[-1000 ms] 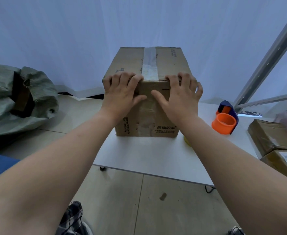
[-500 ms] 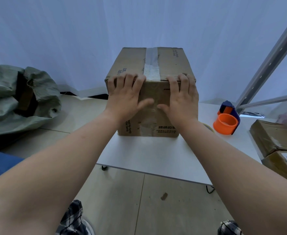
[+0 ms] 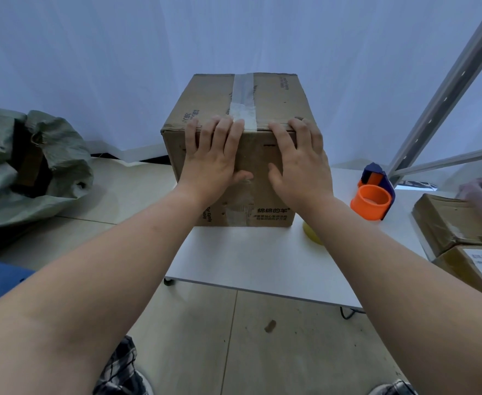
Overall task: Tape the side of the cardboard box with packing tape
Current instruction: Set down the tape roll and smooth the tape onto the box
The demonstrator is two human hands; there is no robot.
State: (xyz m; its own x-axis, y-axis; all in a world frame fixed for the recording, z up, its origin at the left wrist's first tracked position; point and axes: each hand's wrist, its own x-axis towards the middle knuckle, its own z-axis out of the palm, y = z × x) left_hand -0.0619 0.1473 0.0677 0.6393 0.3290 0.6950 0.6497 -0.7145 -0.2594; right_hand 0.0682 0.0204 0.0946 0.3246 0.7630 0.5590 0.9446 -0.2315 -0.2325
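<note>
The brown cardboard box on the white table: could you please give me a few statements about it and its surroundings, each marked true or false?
1. Both hands lie flat on the brown cardboard box. True: left hand, right hand.
2. The orange tape dispenser is in the right hand. False: it stands on the white table, right of the box.
3. A clear tape strip runs along the box top. True.
4. The box lies on the floor. False: it stands on the table.

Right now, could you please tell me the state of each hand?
Left hand: open, flat against the near side of the brown cardboard box, holding nothing.
Right hand: the same.
</note>
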